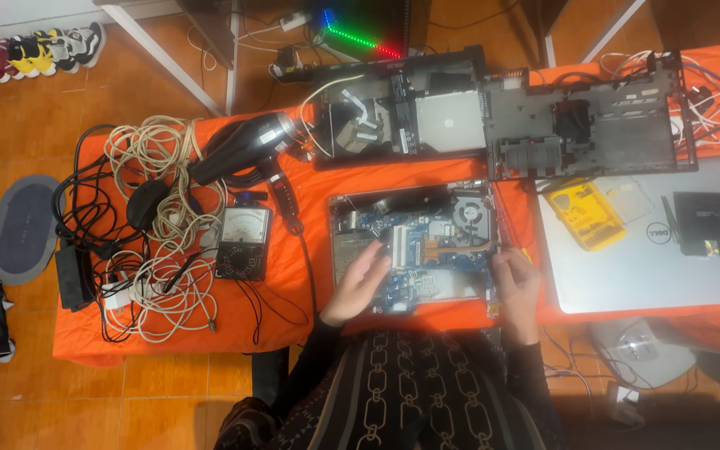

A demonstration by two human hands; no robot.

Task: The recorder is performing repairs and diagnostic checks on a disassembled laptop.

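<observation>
Hands rest on an opened laptop base (414, 250) lying on the orange table cover (293, 275) directly in front of the person. The left hand (360, 282) lies open, fingers extended and slightly spread, its fingertips on the blue motherboard (410, 246) near a memory slot; it grips nothing. The right hand (517, 287) is curled loosely over the right edge of the base near its front corner, and whether it pinches a small part cannot be told.

The step in hand appears to be inspection or steadying of the exposed board: the right hand braces the chassis while the left probes the components. The next move would likely call for a fine fingertip grip on a module or connector, with the base held firm against sliding on the cloth.

The board sits between both hands, touching each. Its cooling fan (470, 212) and copper heat pipe (452, 246) lie just beyond the fingers.

To the left lie an analogue multimeter (243, 242) and tangled cables (160, 242). To the right sits a closed silver laptop (652, 250) bearing a yellow tool (585, 217). Farther off lie a hair dryer (243, 142) and two stripped laptop shells (502, 108).
</observation>
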